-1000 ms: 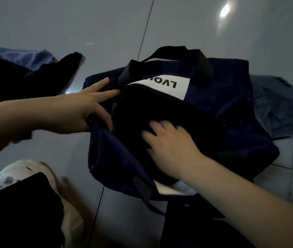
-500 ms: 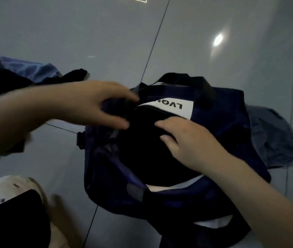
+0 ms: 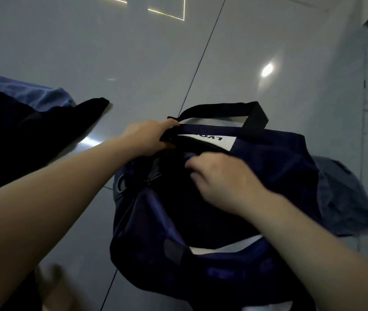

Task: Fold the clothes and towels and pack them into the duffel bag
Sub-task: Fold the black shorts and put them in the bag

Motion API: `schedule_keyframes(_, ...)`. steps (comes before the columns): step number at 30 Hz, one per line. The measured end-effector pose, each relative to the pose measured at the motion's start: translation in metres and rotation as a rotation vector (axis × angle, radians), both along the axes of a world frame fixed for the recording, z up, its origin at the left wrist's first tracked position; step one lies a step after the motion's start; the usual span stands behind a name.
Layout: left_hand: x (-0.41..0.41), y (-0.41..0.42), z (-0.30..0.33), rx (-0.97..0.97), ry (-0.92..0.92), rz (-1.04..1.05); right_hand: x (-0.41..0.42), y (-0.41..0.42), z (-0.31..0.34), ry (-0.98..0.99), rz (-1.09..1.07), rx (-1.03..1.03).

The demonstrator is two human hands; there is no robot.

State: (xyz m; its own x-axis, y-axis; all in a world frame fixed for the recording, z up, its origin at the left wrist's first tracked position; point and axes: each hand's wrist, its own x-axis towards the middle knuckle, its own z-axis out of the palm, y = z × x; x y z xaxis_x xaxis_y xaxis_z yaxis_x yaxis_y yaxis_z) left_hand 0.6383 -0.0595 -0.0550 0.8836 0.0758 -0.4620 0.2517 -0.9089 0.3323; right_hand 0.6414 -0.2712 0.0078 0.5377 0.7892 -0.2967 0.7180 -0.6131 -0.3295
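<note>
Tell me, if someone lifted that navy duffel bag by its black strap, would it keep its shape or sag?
Probably sag: the duffel bag is soft cloth, its sides already creased and slumped on the tiled floor. The left hand gripping the black strap bunches the rim easily, so it looks floppy. Dark clothing inside should give it some weight, though likely not much.

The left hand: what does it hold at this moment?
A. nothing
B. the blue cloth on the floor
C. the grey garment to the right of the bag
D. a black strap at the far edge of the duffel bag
D: the left hand curls round a black strap at the far rim of the navy duffel bag, beside its white label.
</note>
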Motion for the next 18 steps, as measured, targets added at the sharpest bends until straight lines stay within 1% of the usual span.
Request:
schedule_keyframes(2,0.001,-0.001,0.001,0.007,-0.033,0.006,-0.028,-0.007,-0.019,0.05,0.095,-0.069)
schedule_keyframes(4,0.002,-0.002,0.006,0.02,-0.081,0.014,-0.046,-0.011,-0.038,0.182,0.097,-0.198)
schedule_keyframes(6,0.004,-0.003,0.018,0.004,-0.157,0.027,-0.049,-0.008,-0.05,0.236,0.072,-0.294)
schedule_keyframes(12,0.009,-0.005,0.074,-0.151,-0.359,0.044,-0.026,0.015,-0.056,0.205,0.066,-0.368)
schedule_keyframes(15,0.016,-0.001,0.09,-0.14,-0.415,0.04,-0.016,0.025,-0.057,0.218,0.077,-0.416)
schedule_keyframes(18,0.02,0.003,0.095,-0.085,-0.431,0.014,-0.013,0.029,-0.059,0.204,0.069,-0.396)
